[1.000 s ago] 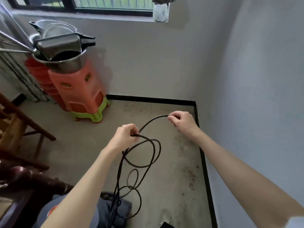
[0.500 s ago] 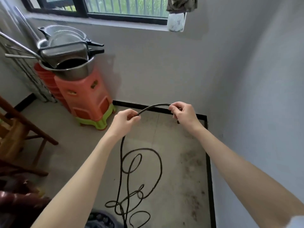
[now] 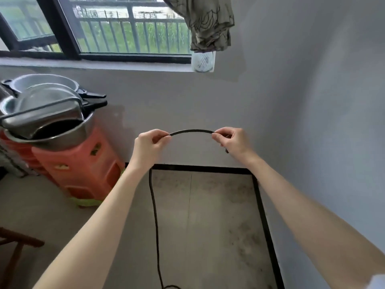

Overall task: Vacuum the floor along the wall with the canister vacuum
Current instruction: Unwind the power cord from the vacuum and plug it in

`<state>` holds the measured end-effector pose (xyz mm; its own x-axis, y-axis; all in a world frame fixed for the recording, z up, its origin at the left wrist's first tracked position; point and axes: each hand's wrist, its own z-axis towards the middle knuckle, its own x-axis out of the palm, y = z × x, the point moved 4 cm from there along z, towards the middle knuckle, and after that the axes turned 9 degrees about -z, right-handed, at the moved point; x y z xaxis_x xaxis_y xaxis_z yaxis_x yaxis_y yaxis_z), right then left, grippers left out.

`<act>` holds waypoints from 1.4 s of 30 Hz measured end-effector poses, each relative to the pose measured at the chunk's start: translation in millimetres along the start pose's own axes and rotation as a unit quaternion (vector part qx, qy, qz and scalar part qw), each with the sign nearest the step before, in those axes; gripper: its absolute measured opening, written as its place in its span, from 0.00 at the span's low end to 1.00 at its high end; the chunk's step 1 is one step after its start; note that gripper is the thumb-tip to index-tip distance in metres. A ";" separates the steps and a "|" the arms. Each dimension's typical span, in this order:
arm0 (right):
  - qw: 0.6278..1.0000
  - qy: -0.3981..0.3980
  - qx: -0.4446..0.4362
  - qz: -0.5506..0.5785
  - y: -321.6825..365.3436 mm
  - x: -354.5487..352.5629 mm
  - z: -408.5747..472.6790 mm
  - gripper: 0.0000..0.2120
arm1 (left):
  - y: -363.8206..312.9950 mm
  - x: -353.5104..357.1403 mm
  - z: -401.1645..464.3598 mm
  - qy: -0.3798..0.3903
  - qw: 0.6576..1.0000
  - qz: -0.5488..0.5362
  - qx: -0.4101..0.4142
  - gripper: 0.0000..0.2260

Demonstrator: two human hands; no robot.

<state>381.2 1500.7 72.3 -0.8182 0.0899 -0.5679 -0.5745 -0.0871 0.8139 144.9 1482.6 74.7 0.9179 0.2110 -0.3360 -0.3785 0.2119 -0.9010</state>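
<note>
Both hands have risen since a second ago, drawing the loops off the floor. One black power cord arches left to right between my left hand and right hand, each pinching it; its short end pokes out below my right hand. From the left hand it drops straight down to the floor near me. No vacuum in view.

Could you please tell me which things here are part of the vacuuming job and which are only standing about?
Part of the job:
- black cord, pinched between left hand and right hand
- dirty floor along the wall

Standing about:
- orange stools
- metal pots
- hanging cloth
- white cup
- wooden chair
</note>
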 end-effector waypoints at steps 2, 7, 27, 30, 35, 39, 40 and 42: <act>0.999 0.009 0.026 0.019 -4.1 -6.4 17.7 0.06 | -6.6 4.9 29.3 -0.006 1.000 0.006 0.016 0.02; 0.988 0.096 0.100 0.074 -21.2 -18.1 49.2 0.06 | -9.3 33.1 84.7 -0.026 0.999 0.014 0.032 0.04; 0.846 -0.139 0.241 0.455 -151.4 -137.9 193.9 0.07 | -15.0 257.6 229.9 0.201 0.976 0.085 -0.028 0.09; 0.866 -0.124 0.261 0.407 -174.3 -138.3 199.8 0.03 | -5.9 292.8 237.0 0.242 0.967 0.075 -0.032 0.07; 0.899 -0.134 0.284 0.305 -213.6 -134.7 204.9 0.15 | 1.5 354.2 228.4 0.350 0.936 0.044 0.004 0.04; 0.893 -0.158 0.301 0.296 -243.2 -132.4 200.1 0.14 | 19.2 396.6 221.9 0.362 0.932 0.006 0.003 0.03; 0.882 -0.165 0.305 0.319 -251.3 -131.0 197.9 0.13 | 27.2 404.4 221.1 0.360 0.933 0.001 -0.002 0.04; 0.859 -0.183 0.314 0.361 -268.3 -126.6 191.0 0.13 | 45.7 421.6 218.0 0.380 0.925 0.008 -0.009 0.05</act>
<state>643.5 1702.2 -50.7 -0.8279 0.5528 0.0948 0.2988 0.2918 0.9086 488.7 1789.3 -48.3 0.7339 -0.5186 -0.4387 -0.3971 0.1965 -0.8965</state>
